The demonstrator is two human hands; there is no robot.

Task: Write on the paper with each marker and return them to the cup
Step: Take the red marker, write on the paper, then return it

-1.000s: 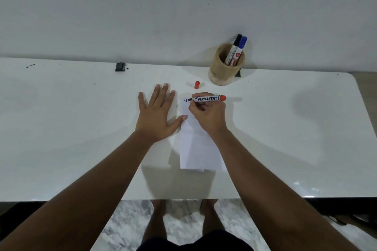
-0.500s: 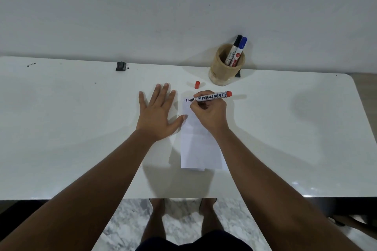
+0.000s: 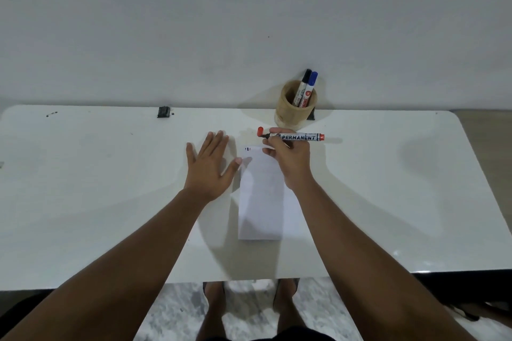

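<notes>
My right hand (image 3: 291,159) grips an uncapped red permanent marker (image 3: 299,137), held level above the table, its tip close to the loose red cap (image 3: 260,131) beyond the paper. The white paper strip (image 3: 260,202) lies on the table with small marks at its top left corner. My left hand (image 3: 210,167) rests flat, fingers spread, with the thumb touching the paper's left edge. A wooden cup (image 3: 295,111) at the back holds a black marker (image 3: 303,86) and a blue marker (image 3: 310,88).
The white table (image 3: 110,188) runs wall to wall in view, with a small black object (image 3: 163,112) at its back edge and dark specks (image 3: 51,113) at far left. My feet (image 3: 249,310) show below the front edge.
My right hand has lifted the marker off the paper and moved it up and away, so its tip now sits by the red cap. The left hand has stayed flat.
</notes>
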